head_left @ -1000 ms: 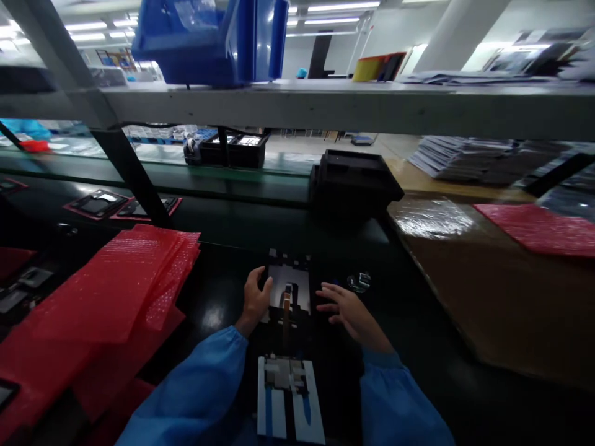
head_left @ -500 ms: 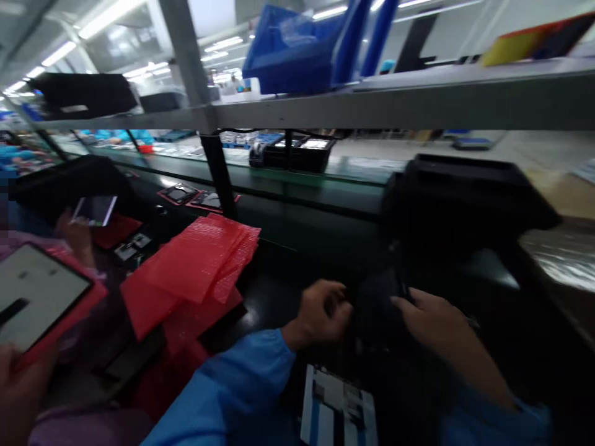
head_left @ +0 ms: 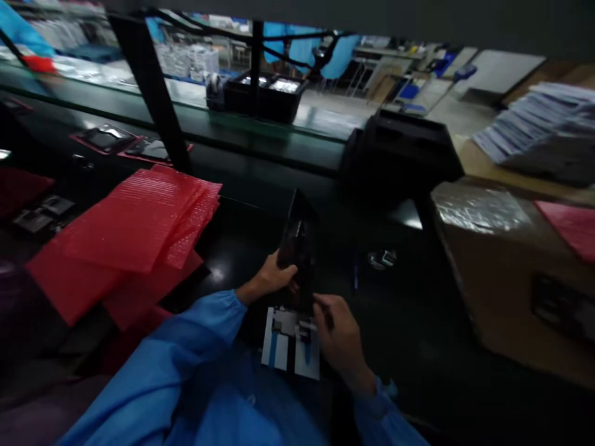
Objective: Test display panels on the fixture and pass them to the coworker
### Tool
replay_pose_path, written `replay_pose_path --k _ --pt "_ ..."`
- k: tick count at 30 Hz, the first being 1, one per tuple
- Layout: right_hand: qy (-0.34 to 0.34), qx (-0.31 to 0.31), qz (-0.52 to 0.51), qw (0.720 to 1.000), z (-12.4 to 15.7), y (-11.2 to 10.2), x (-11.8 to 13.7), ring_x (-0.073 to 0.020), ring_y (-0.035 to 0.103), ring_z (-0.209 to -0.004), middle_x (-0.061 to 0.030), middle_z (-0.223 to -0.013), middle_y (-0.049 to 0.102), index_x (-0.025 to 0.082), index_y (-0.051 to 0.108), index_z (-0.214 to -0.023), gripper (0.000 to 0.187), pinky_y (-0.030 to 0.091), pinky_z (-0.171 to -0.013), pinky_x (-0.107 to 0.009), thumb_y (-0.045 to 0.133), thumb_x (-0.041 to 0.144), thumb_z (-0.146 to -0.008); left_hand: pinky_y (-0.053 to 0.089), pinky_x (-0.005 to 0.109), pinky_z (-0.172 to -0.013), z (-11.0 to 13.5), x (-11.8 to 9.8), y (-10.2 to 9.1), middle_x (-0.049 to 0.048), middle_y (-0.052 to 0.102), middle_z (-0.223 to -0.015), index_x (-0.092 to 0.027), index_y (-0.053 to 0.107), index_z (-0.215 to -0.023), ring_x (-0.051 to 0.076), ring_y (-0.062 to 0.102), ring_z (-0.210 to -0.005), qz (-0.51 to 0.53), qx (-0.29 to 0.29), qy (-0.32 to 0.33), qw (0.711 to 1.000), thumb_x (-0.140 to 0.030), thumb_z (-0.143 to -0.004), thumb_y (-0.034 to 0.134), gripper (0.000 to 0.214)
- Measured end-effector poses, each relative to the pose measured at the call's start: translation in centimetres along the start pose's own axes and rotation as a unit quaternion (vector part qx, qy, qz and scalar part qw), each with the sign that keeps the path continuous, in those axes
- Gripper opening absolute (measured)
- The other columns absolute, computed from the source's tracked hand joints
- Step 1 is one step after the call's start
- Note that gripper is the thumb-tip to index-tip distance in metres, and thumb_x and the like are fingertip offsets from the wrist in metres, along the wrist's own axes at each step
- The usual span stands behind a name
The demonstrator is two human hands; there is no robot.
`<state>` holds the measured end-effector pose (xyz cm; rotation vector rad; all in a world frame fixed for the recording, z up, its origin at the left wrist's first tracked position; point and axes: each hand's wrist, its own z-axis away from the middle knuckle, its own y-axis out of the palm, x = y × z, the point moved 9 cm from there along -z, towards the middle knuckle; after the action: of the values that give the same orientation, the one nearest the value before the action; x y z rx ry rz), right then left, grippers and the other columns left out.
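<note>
My left hand [head_left: 274, 277] is shut on a dark flat panel [head_left: 298, 244], possibly a phone or display module, which stands tilted up with its face turned away from me. My right hand [head_left: 341, 331] pinches a thin dark tool [head_left: 326, 311] close to the panel's lower end. Directly below both hands lies a white and blue fixture [head_left: 290, 342] on the black bench [head_left: 242, 238], and my right fingers partly cover it. A small clear piece [head_left: 382, 259] rests to the right, apart from both hands.
A pile of red bubble bags [head_left: 134, 223] lies left of my hands. A black tray stack [head_left: 400, 148] stands ahead right. Brown cardboard [head_left: 502, 260] covers the right side, with stacked sheets [head_left: 534, 127] beyond. A black shelf post [head_left: 153, 80] rises ahead left.
The panel, flat on the bench a second ago, is now lifted and tilted in my left hand. My right hand has closed on a thin tool. The view has swung and tipped downward.
</note>
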<state>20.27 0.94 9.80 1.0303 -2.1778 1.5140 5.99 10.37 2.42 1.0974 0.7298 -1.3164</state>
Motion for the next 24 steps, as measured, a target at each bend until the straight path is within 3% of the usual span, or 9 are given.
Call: replay_pose_path --k 3,6,11,15,24 --pt "-0.031 0.014 0.018 0.999 5.5 1.2 0.3 -0.0210 0.068 -0.086 -0.0098 -0.100 0.066 0.021 0.063 -0.114 0.022 0.059 -0.070 -0.034 0.045 0.026 -0.103 0.053 0.027 -0.045 0.2 0.4 -0.3 0.0006 0.061 -0.048 -0.014 0.053 -0.085 0.019 0.064 -0.043 0.032 0.008 -0.052 0.998 -0.008 -0.074 0.056 0.012" --pt "-0.077 0.037 0.033 0.996 8.1 1.9 1.4 -0.0201 0.066 -0.084 -0.0092 -0.098 0.065 0.021 0.061 -0.119 0.022 0.059 -0.070 -0.033 0.048 0.019 -0.101 0.057 0.029 -0.051 0.5 -0.1 -0.4 0.0053 0.064 -0.052 -0.014 0.052 -0.076 0.021 0.069 -0.050 0.051 -0.001 -0.074 0.996 -0.006 -0.075 0.054 0.009" --pt "-0.145 0.048 0.077 0.985 8.2 1.9 3.2 -0.0175 0.060 -0.075 -0.0080 -0.089 0.062 0.015 0.062 -0.114 0.019 0.053 -0.065 -0.030 0.047 0.015 -0.102 0.059 0.034 -0.053 0.7 -0.3 -0.8 0.0038 0.063 -0.051 -0.014 0.053 -0.072 0.024 0.070 -0.051 0.094 -0.045 -0.094 0.990 -0.001 -0.075 0.054 0.013" --pt "-0.181 0.063 0.101 0.976 8.2 2.2 3.9 -0.0181 0.058 -0.075 -0.0078 -0.086 0.062 0.012 0.063 -0.116 0.020 0.049 -0.065 -0.032 0.048 0.016 -0.103 0.058 0.032 -0.054 0.8 -0.4 -0.7 0.0048 0.064 -0.052 -0.012 0.057 -0.070 0.022 0.069 -0.051 0.103 -0.043 -0.089 0.990 -0.001 -0.076 0.053 0.013" --pt "-0.157 0.072 0.117 0.978 8.3 3.1 3.8 -0.0173 0.055 -0.070 -0.0055 -0.078 0.064 0.013 0.068 -0.107 0.020 0.040 -0.062 -0.033 0.049 0.011 -0.101 0.061 0.041 -0.066 0.4 0.2 -0.6 0.0098 0.069 -0.061 -0.011 0.058 -0.069 0.028 0.074 -0.062 0.169 0.010 -0.069 0.983 -0.010 -0.073 0.063 0.007"
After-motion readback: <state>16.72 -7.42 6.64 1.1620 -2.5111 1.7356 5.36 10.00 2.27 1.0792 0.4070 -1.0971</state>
